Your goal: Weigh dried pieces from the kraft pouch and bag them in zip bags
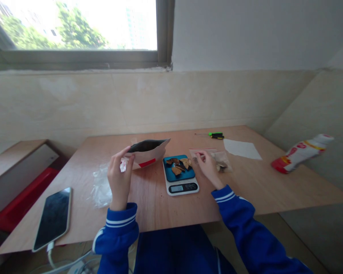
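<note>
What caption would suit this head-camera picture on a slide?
Left hand holds an open pouch beside a kitchen scale bearing brown pieces; right hand touches a clear bag.

One head-worn camera looks forward and down, close over the wooden table [148, 205], facing the window wall.

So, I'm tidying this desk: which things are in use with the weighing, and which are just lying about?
In use: left hand holding open pouch; scale with brown pieces; right hand on clear bag.
Lying about: phone, screwdriver, paper, bottle, plastic wrap.
</note>
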A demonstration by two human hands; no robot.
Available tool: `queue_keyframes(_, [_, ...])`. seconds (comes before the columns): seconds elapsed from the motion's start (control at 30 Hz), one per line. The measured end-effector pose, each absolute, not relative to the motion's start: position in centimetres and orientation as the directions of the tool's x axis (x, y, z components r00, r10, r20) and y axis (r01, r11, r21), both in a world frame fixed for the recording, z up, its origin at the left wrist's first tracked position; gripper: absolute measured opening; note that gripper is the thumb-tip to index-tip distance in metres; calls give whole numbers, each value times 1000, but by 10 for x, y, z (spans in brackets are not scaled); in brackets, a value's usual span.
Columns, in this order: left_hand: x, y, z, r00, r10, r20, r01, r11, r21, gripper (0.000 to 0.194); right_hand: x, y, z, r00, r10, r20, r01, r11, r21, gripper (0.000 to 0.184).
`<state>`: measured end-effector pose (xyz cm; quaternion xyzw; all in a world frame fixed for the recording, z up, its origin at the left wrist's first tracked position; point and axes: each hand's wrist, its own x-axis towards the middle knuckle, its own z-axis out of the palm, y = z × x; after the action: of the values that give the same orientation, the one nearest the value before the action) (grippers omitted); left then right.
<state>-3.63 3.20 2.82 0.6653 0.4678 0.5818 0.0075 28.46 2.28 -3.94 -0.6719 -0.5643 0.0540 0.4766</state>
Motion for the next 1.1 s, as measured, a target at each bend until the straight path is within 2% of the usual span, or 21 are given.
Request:
queue_keyframes(0.2, [-36, 31, 27, -137, 636, 760, 611, -549, 570, 32, 291, 16, -19, 265, 822, 505, 663, 225, -714, 27])
queue_keyframes(0.33, [-35, 31, 27, -143, 641, 754, 613, -541, 576, 32, 286, 12, -17, 174, 833, 525, 672, 290, -682, 22])
queue_keyframes(0.5, [-34, 31, 29, -165, 640, 750, 623, -522, 583, 32, 282, 9, -22, 132, 862, 490, 714, 261, -650, 24])
queue_keyframes(0.9, [-29, 28, 27, -183, 622, 762, 616, -531, 581, 31, 290, 5, -33, 131, 880, 457, 706, 240, -666, 25])
queue_keyframes(1.1, [-30, 27, 26, -178, 628, 758, 608, -535, 586, 31, 285, 8, -49, 31, 931, 365, 666, 253, -702, 25])
